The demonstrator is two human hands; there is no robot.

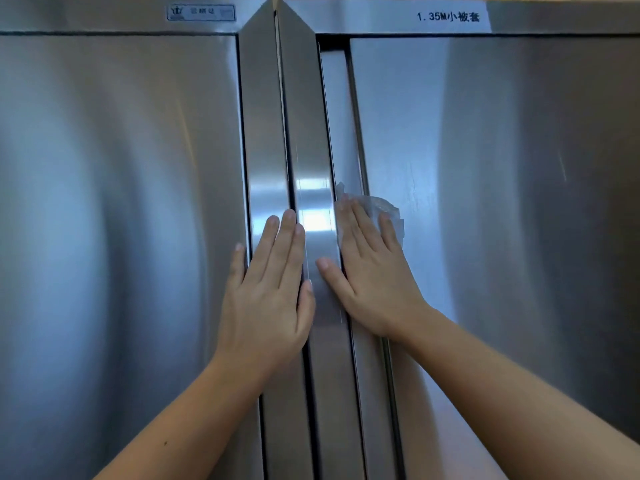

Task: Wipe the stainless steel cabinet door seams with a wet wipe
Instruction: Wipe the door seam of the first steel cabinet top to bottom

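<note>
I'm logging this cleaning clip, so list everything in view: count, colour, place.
left door: one, steel grey, fills the left side
right door: one, steel grey, fills the right side
left handle: one, steel grey, upright strip just left of the middle seam
right handle: one, steel grey, upright strip just right of that seam
wipe: one, white, on the right door's inner edge, under the fingers
label: one, white with black print, top right
plate: one, grey, top left, print too small to read
left hand: one, flat on the left handle, fingers straight
right hand: one, pressing flat on the wipe, thumb on the right handle
</note>
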